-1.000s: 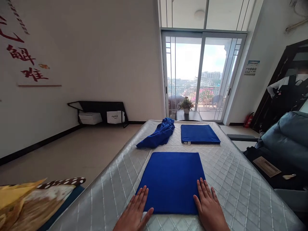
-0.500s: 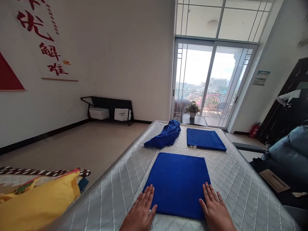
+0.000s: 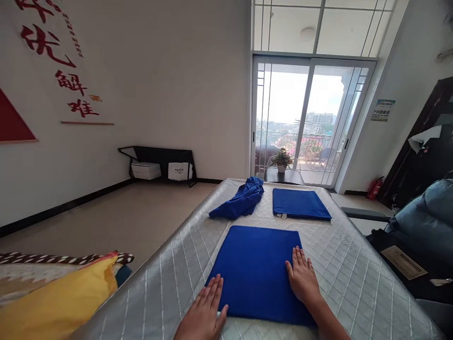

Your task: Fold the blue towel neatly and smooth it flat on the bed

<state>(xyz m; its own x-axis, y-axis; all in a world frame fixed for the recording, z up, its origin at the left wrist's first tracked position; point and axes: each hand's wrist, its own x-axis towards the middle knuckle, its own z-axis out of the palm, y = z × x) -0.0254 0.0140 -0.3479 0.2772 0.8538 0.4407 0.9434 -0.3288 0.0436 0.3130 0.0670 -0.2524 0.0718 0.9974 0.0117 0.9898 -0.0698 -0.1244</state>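
Observation:
A folded blue towel (image 3: 256,269) lies flat on the quilted silver mattress (image 3: 354,278) in front of me. My left hand (image 3: 205,309) rests flat at the towel's near left corner, fingers stretched out. My right hand (image 3: 302,278) lies open on the towel's right edge, farther up than the left. Beyond, a second folded blue towel (image 3: 300,204) lies at the far right of the mattress. A crumpled blue towel (image 3: 242,199) is heaped at the far left.
A yellow patterned cushion (image 3: 53,297) sits at the lower left beside the mattress. A blue-grey armchair (image 3: 428,222) and a dark table stand on the right. A small potted plant (image 3: 282,160) stands before the glass balcony doors (image 3: 304,118).
My right hand has slid forward along the towel's right edge, away from the near corner. My left hand stays at the near left corner. The view shifted slightly.

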